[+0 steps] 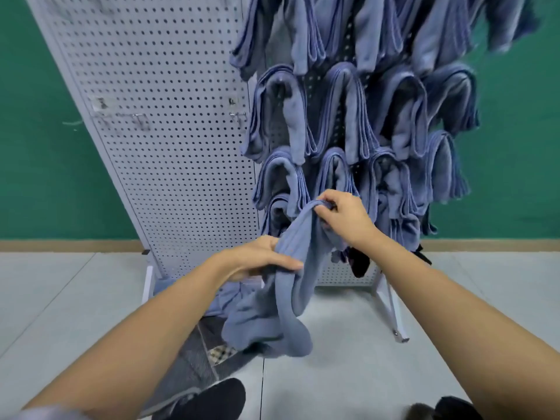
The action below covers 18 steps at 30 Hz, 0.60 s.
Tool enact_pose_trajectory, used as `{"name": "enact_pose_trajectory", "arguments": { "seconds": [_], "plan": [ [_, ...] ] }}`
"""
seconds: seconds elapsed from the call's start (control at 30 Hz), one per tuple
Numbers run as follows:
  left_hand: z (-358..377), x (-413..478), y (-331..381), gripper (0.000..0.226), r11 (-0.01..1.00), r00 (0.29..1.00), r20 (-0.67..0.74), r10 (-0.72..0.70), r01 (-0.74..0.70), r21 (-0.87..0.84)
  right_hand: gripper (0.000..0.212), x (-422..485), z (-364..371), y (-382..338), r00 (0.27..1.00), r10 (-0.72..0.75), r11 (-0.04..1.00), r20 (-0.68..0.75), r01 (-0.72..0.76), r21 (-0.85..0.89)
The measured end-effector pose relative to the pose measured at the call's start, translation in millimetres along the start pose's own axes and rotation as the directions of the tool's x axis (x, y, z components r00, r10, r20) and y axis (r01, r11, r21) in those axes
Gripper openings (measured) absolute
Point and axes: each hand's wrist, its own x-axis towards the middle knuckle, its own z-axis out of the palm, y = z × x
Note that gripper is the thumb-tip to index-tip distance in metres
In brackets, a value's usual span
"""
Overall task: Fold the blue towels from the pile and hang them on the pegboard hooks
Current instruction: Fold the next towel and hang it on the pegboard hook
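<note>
Green wall (45,153) fills the far left, with a wooden skirting strip along its foot. Next to it stands the white pegboard (157,140), leaning in the wide-angle view; its left panel is mostly bare, with a few small metal hooks (140,118) and clear tags partway down.

Lower down, the left hand (260,257) reaches forward at the base of the board. Its fingers curl around a bunched part of a blue towel (295,234), with the thumb lying along the top of the cloth. Under that forearm a heap of blue-grey cloth (188,359) lies on the pale tiled floor (363,359), and a checked patch shows in it. Whether this is all towels cannot be told. The held towel runs up from the left hand to the right one, and its loose lower end hangs down in a rounded fold just over the heap.

The board's right panel is covered by folded blue towels (348,116), draped over their hooks in several rows. The right hand (345,213) pinches the top fold of the held towel between thumb and fingertips, just in front of the lowest row. Something black (360,265) hangs below those towels. Right of it, the rack's white leg (391,310) slants to the floor.
</note>
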Motion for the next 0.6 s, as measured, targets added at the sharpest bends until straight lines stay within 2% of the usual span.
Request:
{"name": "enact_pose_trajectory", "arguments": {
  "seconds": [0.1, 0.17, 0.2, 0.23, 0.3, 0.37, 0.47, 0.53, 0.6],
  "plan": [
    [20, -1, 22, 0.048, 0.973, 0.987, 0.108, -0.121, 0.097, 0.21, 0.017, 6, -21, -18, 0.999, -0.033, 0.999, -0.021, 0.033, -0.023],
    [27, 1, 30, 0.049, 0.948, 0.976, 0.093, -0.197, 0.166, 0.272, 0.013, 8, -28, -23, 0.999, -0.044, 0.997, -0.015, 0.043, -0.057],
    [29, 3, 33, 0.042, 0.956, 0.977, 0.073, -0.199, 0.177, 0.233, 0.01, 8, -30, -23, 0.999, -0.034, 0.998, -0.016, 0.033, -0.058],
    [32, 3, 37, 0.034, 0.976, 0.983, 0.053, -0.175, 0.166, 0.141, 0.011, 8, -33, -22, 1.0, -0.013, 0.999, -0.013, 0.012, -0.048],
    [36, 4, 44, 0.028, 0.979, 0.996, -0.001, -0.093, 0.092, -0.182, 0.028, 6, -41, -15, 0.998, 0.057, 0.998, 0.023, -0.057, -0.032],
    [41, 1, 53, 0.033, 0.888, 0.999, -0.04, -0.02, 0.0, -0.46, 0.037, -1, -52, -7, 0.987, 0.143, 0.99, 0.072, -0.143, -0.009],
    [53, -10, 68, 0.032, 0.756, 0.991, -0.098, 0.089, -0.131, -0.642, 0.024, -22, -67, 5, 0.959, 0.268, 0.958, 0.095, -0.276, 0.081],
    [61, -15, 77, 0.033, 0.652, 0.979, -0.143, 0.145, -0.203, -0.73, 0.037, -42, -74, 15, 0.924, 0.347, 0.917, 0.163, -0.371, 0.148],
    [66, -17, 81, 0.032, 0.578, 0.961, -0.199, 0.193, -0.275, -0.769, 0.052, -59, -77, 24, 0.84, 0.444, 0.823, 0.312, -0.52, 0.23]
  ]
}}
